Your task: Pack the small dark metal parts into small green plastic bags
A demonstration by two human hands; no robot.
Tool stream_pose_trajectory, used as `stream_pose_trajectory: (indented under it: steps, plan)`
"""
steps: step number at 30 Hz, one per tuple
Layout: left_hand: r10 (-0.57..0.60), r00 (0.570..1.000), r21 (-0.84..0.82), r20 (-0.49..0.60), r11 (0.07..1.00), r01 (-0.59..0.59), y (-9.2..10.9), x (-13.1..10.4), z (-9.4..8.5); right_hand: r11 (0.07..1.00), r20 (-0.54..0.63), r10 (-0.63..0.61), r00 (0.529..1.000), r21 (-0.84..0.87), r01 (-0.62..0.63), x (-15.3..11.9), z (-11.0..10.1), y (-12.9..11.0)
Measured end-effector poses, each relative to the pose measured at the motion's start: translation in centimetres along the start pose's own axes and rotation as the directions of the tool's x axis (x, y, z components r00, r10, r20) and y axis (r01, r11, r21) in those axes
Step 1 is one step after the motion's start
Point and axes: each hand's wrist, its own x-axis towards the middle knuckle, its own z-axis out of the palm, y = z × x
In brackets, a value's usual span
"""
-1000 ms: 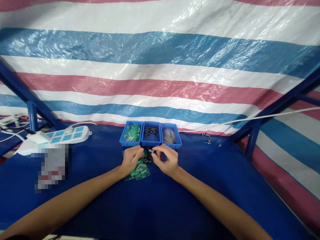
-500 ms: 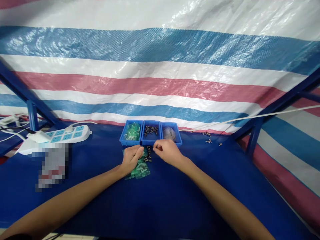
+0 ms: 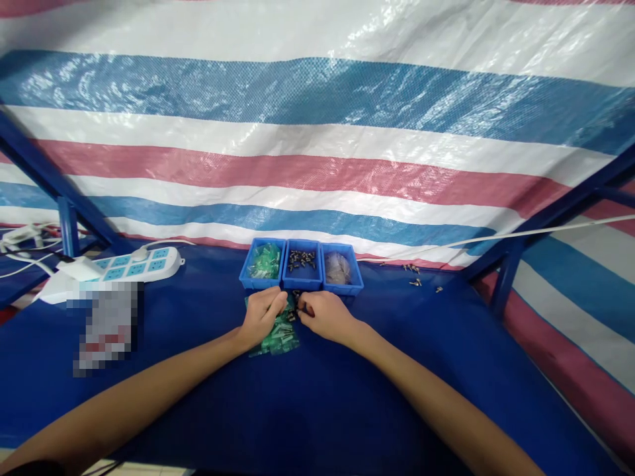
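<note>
My left hand is closed in front of the left bin, over small green plastic bags lying on the table; what its fingers hold, if anything, is hidden. Beside it, my right hand has its thumb and fingers curled together down at a row of small dark metal fittings. Whether one is between the fingertips I cannot make out. Behind the hands stand three blue bins: one with green bags, one with dark metal fittings, one with clear plastic bags.
A white power strip with plugs and cables lies at the left, near a blurred grey item. Loose small metal parts lie at the right rear. Blue frame posts and a striped sheet bound the blue table.
My right hand has moved down and left, from in front of the right bin to the row of metal fittings. My left hand has stayed closed in nearly the same place.
</note>
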Motion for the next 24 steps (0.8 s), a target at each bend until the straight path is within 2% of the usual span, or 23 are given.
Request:
stream_pose_trajectory:
  steps: [2,4,7,12,18,24]
  plan:
    - [-0.024,1.0,0.003,-0.009,1.0,0.024,0.2,0.1,-0.1,0.991,-0.17,0.023,0.985,0.134,0.0,-0.1,0.6,0.0]
    - [-0.038,0.999,-0.014,-0.036,0.999,0.038,0.3,0.2,-0.1,0.951,-0.336,0.088,0.938,0.308,0.021,-0.3,1.5,-0.1]
    - [-0.036,0.998,-0.037,-0.061,0.999,0.034,0.2,0.2,0.0,0.873,-0.464,0.163,0.871,0.478,0.092,-0.7,2.8,-0.2]
    - [-0.026,0.999,-0.027,-0.033,0.999,0.026,-0.3,0.2,0.2,0.851,-0.526,0.145,0.838,0.499,0.165,-0.9,3.7,0.1]
    - [0.01,0.999,0.012,-0.043,1.0,-0.009,-0.6,0.2,0.4,0.857,-0.568,0.15,0.809,0.482,0.18,-0.9,4.0,0.5]
    - [0.073,0.997,0.057,-0.019,0.996,-0.072,-0.7,0.4,0.3,0.827,-0.524,0.174,0.834,0.537,0.165,-0.8,4.3,0.8]
